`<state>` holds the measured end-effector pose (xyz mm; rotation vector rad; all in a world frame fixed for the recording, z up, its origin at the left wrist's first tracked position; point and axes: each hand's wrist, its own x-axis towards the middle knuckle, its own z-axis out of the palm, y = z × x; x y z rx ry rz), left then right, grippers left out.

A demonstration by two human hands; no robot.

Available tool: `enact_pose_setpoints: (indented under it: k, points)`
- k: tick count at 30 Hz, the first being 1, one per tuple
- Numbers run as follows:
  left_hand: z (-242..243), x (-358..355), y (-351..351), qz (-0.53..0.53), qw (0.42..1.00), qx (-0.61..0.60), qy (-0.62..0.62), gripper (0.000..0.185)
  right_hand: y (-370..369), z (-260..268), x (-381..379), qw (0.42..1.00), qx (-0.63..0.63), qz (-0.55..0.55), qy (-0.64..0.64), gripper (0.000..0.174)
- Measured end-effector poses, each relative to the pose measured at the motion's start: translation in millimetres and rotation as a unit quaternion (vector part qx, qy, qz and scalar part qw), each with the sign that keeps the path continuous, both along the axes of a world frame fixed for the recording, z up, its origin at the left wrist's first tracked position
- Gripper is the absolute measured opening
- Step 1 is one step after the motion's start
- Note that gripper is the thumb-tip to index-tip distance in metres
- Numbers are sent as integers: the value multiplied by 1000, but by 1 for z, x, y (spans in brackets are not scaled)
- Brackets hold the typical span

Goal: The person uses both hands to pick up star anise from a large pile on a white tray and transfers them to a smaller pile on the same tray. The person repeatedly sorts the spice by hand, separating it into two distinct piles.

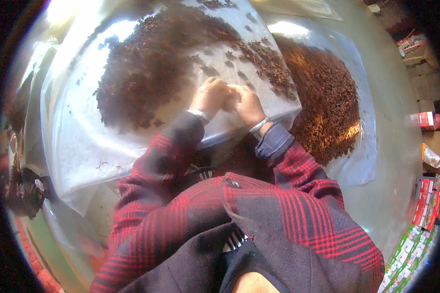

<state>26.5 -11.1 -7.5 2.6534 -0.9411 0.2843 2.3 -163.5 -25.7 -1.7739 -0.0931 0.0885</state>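
Note:
Before me a translucent white plastic sheet point(132, 154) bears a large heap of brown star anise point(150, 73), blurred in its left part. My left hand point(209, 96) and my right hand point(247, 103) meet above the sheet's near half, fingertips bent together. Whatever may be between the fingers is too small and shaded to make out. Several loose star anise pods point(208, 69) lie just beyond my knuckles. A looser band of pods point(273, 67) runs along the sheet's right side.
To the right, a second broad brown heap point(322, 99) rests on another plastic sheet point(363, 161) on the grey-green floor point(396, 128). Red boxes point(427, 201) and green-and-white packages point(407, 252) line the far right. Dark, unclear items point(24, 190) stand at the left edge.

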Motion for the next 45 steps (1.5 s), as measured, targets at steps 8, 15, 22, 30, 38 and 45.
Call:
enact_pose_setpoints:
  k: [8, 15, 22, 30, 38, 45]
  points:
    - [-2, -17, -3, 150, 737, -531, 391, 10, -2, 10, -6, 982, 180, 24, 54, 15]
    - [-8, 2, 48, -221, 869, -31, 443, 17, -40, -5, 22, 977, 172, -107, 60, 19]
    - [-29, 95, 32, 201, 967, 27, 153, 25, -42, -5, 33, 966, -209, -74, -132, 38]
    - [-2, 37, 11, 103, 971, -187, 107, 16, 2, -7, 45, 996, 89, 1, 3, 28]
    - [2, 4, 9, 10, 777, -505, 375, 6, -5, 7, 21, 946, 295, 0, 133, 12]
    - [-7, -8, 7, 79, 566, -670, 474, 10, 1, 13, 12, 886, 429, 20, 174, 10]
